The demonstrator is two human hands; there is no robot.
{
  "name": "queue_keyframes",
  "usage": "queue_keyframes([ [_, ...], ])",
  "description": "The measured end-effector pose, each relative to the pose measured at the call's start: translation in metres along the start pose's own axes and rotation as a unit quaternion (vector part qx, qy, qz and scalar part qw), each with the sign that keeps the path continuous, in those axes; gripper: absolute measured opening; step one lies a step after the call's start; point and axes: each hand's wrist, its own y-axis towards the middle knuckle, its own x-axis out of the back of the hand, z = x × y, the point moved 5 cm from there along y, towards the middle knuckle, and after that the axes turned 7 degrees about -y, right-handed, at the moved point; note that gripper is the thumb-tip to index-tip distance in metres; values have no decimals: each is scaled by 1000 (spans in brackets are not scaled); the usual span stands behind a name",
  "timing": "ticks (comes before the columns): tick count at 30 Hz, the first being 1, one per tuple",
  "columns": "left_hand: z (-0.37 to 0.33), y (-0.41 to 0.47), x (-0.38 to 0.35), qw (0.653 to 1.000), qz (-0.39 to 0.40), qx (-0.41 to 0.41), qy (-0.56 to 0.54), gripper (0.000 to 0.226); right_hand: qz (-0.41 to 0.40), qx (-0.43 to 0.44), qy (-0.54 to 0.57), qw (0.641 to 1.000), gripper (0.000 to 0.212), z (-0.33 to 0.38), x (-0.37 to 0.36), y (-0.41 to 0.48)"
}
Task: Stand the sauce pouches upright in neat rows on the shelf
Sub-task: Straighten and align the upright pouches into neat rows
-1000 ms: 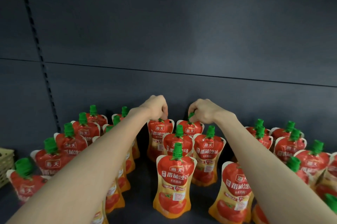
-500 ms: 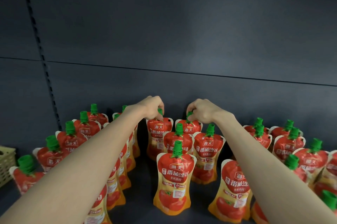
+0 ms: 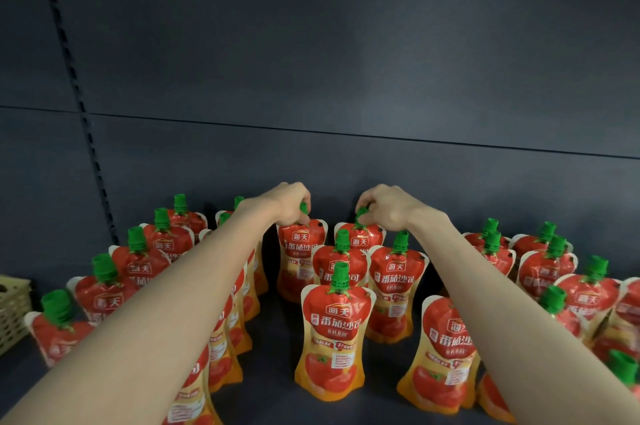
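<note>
Several red and yellow tomato sauce pouches with green caps stand upright on the dark shelf point(image 3: 273, 386). My left hand point(image 3: 289, 201) pinches the green cap of the back-left pouch point(image 3: 299, 251) near the rear wall. My right hand point(image 3: 384, 210) pinches the green cap of the back-right pouch point(image 3: 362, 237) beside it. In front of these stand three more pouches, the nearest one point(image 3: 334, 338) at the centre. Both forearms reach in over the rows and hide parts of the pouches on the left point(image 3: 138, 262) and right point(image 3: 443, 355).
A pale woven basket point(image 3: 12, 314) sits at the far left edge of the shelf. The dark back panel point(image 3: 346, 78) rises right behind the rear pouches. More pouches crowd the right side point(image 3: 550, 265). A slotted upright point(image 3: 79, 106) runs down the back left.
The two back pouches have lifted slightly and shifted toward the rear wall with my hands still on their caps. The view has moved a little closer.
</note>
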Motion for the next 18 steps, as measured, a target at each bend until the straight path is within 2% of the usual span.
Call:
queue_keyframes([
  [4,-1,-5,7,1000,-17,3,-19,36,-18,-4,11,1000,37,0,5,-5],
  [8,-23,-20,26,991,-91,-69,-72,19,-67,0,27,997,37,-1,24,-23],
  [11,-44,-35,15,987,-17,-116,-107,27,-42,-3,31,999,37,-7,26,-43],
  [14,-51,-42,-7,988,72,-115,-80,35,9,-22,4,1000,43,-15,14,-56],
  [18,-52,-44,-19,989,60,-115,-73,26,13,-20,-10,1000,28,-19,4,-63],
])
